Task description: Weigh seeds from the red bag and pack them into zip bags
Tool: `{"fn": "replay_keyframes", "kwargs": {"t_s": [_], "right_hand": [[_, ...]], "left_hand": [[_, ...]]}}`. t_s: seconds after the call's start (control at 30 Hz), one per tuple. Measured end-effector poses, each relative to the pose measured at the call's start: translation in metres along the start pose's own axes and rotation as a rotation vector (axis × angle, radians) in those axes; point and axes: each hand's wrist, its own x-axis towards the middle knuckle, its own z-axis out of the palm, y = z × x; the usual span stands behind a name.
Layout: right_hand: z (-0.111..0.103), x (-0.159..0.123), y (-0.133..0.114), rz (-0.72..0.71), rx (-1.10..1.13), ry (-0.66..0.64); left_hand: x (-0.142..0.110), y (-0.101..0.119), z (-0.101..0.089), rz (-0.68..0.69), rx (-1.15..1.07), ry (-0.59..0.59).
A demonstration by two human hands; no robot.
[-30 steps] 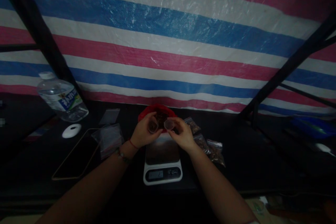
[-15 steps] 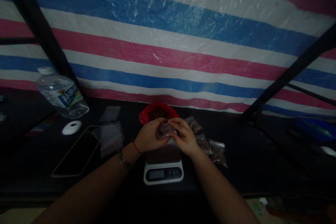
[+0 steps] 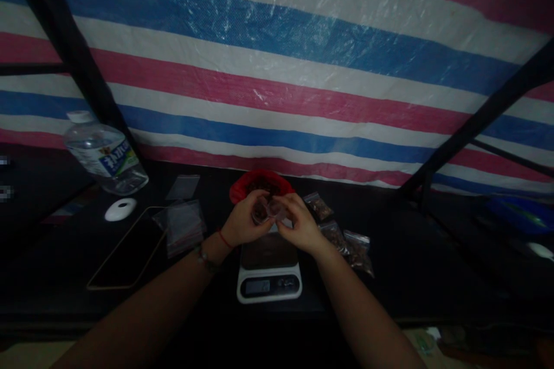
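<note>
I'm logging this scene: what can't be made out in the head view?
In the head view:
Scale display: digits too small, dim.
Clear cups: partly hidden by left hand and right hand.
Red container: near side hidden behind hands.
Blue object, far right: too dark to identify.

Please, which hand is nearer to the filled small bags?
Right. The right hand is just left of the filled small bags; the left hand is farther off, beyond the right hand.

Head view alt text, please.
The left hand and right hand each hold a small clear cup, close together at the far end of a digital scale, before a red container. Filled bags lie right; flat clear bags and a phone left.
</note>
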Motion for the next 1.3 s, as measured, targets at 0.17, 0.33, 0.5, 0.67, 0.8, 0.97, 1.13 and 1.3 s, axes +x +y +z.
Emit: {"fn": "replay_keyframes", "kwargs": {"t_s": [0.17,0.33,0.5,0.67,0.8,0.97,1.13,1.3], "right_hand": [[-0.001,0.002,0.001,0.109,-0.047,-0.065],[0.000,-0.001,0.002,0.115,-0.160,-0.334],[-0.004,-0.002,0.006,0.055,-0.135,-0.295],[-0.010,0.008,0.003,-0.045,-0.079,-0.086],[-0.021,0.035,-0.026,-0.147,-0.055,-0.109],[-0.042,0.078,-0.051,-0.190,-0.123,-0.301],[-0.056,0.101,-0.040,-0.135,-0.103,-0.173],[-0.070,0.111,-0.042,-0.061,-0.126,0.056]], "left_hand": [[0.003,-0.016,-0.002,-0.025,-0.199,0.098],[0.009,-0.038,-0.005,-0.079,-0.616,0.284],[0.012,-0.040,-0.013,-0.174,-0.984,0.248],[0.013,-0.025,-0.026,-0.231,-1.150,0.040],[0.018,0.000,-0.028,-0.239,-1.170,-0.150],[0.042,0.023,-0.024,-0.346,-1.169,-0.249],[0.082,0.018,-0.031,-0.217,-0.982,-0.192],[0.112,0.034,-0.058,-0.173,-0.527,-0.195]]}}
